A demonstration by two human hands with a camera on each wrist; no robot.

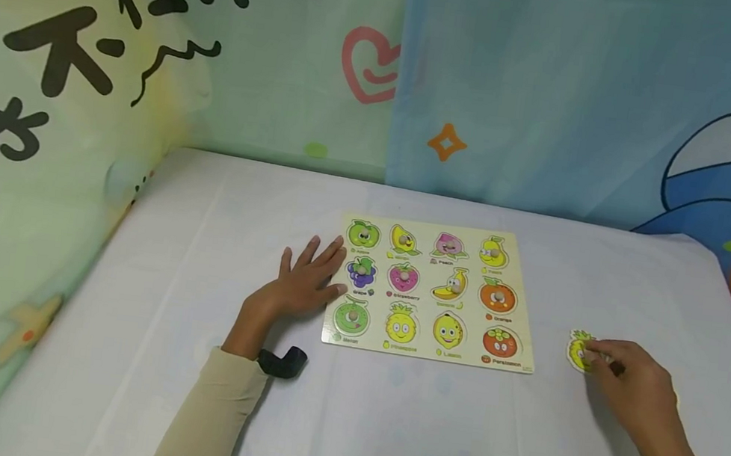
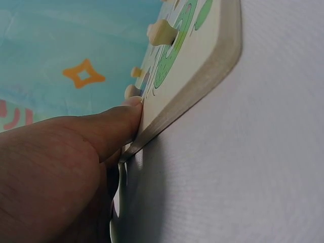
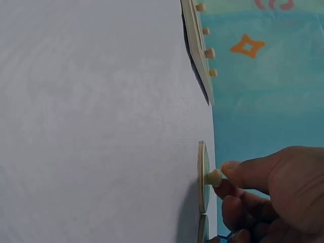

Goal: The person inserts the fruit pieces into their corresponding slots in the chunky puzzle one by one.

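Observation:
A wooden fruit-picture puzzle board (image 1: 419, 354) lies on the white table. My left hand (image 1: 300, 284) rests at its left edge with fingers spread, the thumb (image 2: 119, 124) touching the board's rim. Several knobs stand up from the board, one on the green melon piece (image 2: 177, 50). To the right of the board, my right hand (image 1: 638, 387) pinches the small knob (image 3: 214, 177) of a yellow-green pineapple puzzle piece (image 1: 576, 350). That piece is close to the tabletop; whether it touches, I cannot tell.
Another puzzle piece (image 3: 203, 230) lies beside the pineapple piece, mostly hidden by the right hand. A printed cloth backdrop (image 1: 530, 89) rises behind the table (image 1: 237, 221). Black wrist mounts (image 1: 282, 362) sit at both wrists.

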